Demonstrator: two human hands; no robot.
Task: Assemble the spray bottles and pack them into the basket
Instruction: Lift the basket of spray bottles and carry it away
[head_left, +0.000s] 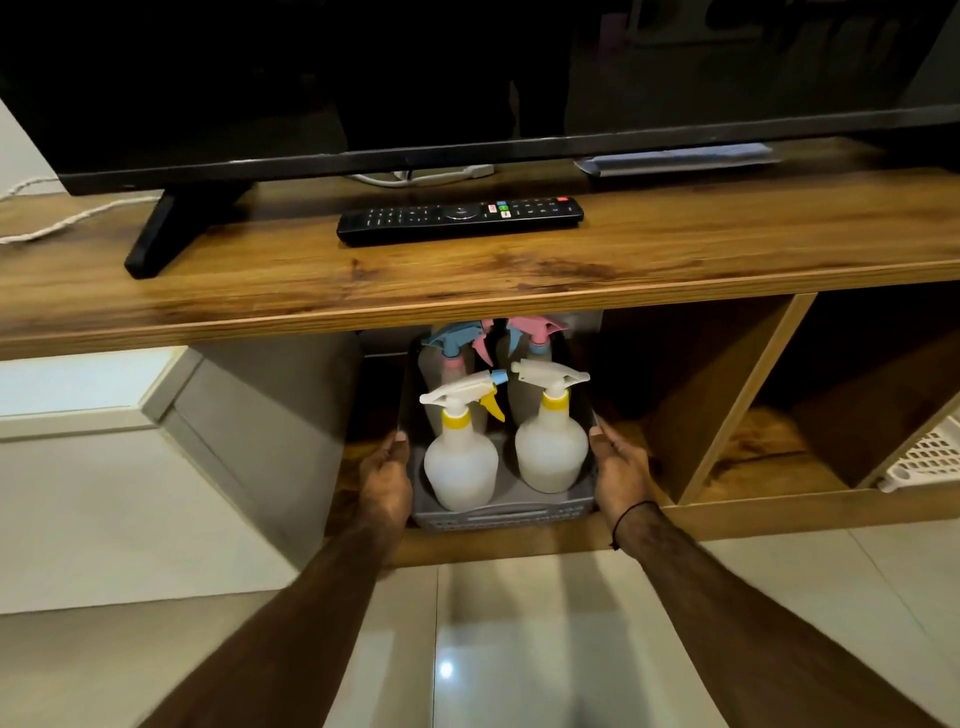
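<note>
Now my left hand (387, 467) and right hand (621, 465) clamp the basket's (504, 514) two side walls, near end. Basket sits in the shelf bay (649, 431) under the wooden top (363, 291), four bottles upright inside: two white ones near (460, 462), two coloured-trigger ones far (452, 358). Risk: far triggers look close under the top's edge, could snag and tip. Uneven pull may skew the basket against the bay wall. Load sits between my palms, mostly beyond them.

No readable text, remote control (460, 218) button markings too small to make out
</note>
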